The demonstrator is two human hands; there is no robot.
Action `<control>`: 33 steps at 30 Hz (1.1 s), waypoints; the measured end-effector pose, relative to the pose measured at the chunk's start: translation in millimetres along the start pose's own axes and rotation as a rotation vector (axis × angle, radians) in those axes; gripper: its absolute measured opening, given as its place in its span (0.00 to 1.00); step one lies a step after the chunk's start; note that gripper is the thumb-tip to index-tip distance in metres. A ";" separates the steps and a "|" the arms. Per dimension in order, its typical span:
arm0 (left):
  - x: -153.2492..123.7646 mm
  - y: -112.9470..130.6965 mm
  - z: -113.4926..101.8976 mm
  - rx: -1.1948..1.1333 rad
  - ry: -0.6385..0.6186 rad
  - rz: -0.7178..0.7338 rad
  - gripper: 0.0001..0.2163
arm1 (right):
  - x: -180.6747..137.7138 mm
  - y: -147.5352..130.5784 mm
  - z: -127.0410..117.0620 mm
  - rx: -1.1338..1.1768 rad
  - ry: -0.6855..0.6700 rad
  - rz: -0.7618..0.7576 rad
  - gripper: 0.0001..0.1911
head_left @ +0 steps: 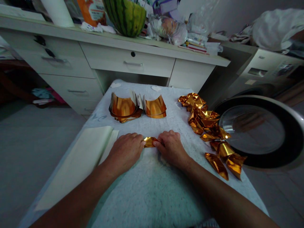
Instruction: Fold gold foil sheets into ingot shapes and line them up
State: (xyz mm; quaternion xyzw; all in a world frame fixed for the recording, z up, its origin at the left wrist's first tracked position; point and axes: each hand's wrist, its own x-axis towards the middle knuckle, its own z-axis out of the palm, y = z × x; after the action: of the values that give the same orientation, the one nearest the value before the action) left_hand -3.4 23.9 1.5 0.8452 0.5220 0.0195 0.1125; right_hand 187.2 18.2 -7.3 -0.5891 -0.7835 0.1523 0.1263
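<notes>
Between my two hands a small piece of gold foil paper lies low over the cloth-covered table. My left hand is closed on its left end, the thumb along the near edge. On the right end, my right hand pinches it with thumb and fingers. Both palms cover much of the foil. Beyond the hands stand two stacks of curved gold foil sheets, a left stack and a right stack. A row of folded gold foil pieces runs along the table's right side.
A pale folded paper sheet lies left of my left arm. Past the table stands a white desk with drawers, bearing a cut watermelon and a glass bowl. An open washing machine door borders the right edge.
</notes>
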 end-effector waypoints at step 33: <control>-1.5 2.0 -2.8 -0.021 0.011 -0.117 0.13 | 0.1 1.5 2.6 0.095 0.054 0.048 0.01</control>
State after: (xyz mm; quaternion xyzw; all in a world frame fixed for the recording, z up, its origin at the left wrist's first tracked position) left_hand -2.7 22.1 4.7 0.8120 0.5708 0.0232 0.1194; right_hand 187.5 18.4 -10.4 -0.6051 -0.7572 0.1764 0.1715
